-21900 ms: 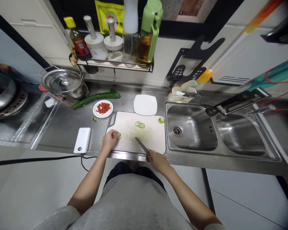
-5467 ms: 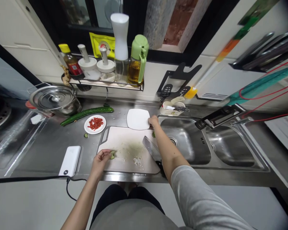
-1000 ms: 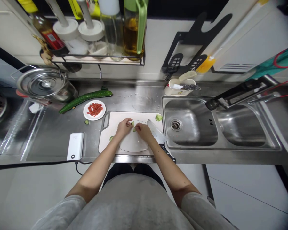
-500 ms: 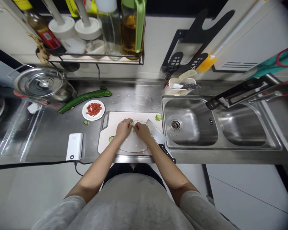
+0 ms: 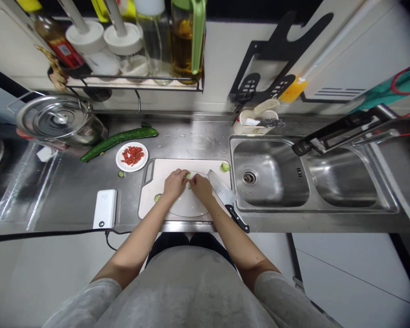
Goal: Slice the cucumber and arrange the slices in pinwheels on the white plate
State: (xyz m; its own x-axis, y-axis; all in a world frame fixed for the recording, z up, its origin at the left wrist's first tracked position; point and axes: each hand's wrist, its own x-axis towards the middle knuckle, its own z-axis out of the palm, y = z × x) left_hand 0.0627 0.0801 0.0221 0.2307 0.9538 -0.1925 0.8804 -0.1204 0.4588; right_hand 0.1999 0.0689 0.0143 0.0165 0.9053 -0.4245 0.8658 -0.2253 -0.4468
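My left hand and my right hand meet over the middle of a pale cutting board, fingertips pinched close together. Between them shows a small green cucumber piece, held by both hands. Beneath my hands is a rounded, see-through outline; I cannot tell if it is a plate or a mark on the board. A kitchen knife lies beside my right forearm, its black handle over the counter edge. Thin cucumber slices are stacked at the board's far right corner. A cucumber end sits near my left wrist.
A white plate of chopped red pieces stands left of the board, with a long cucumber behind it. At left are a power bank and a lidded steel pot. The double sink is on the right.
Almost nothing differs. The whole view has shifted slightly, and both hands stay pinched at the cucumber piece in the same place on the board.
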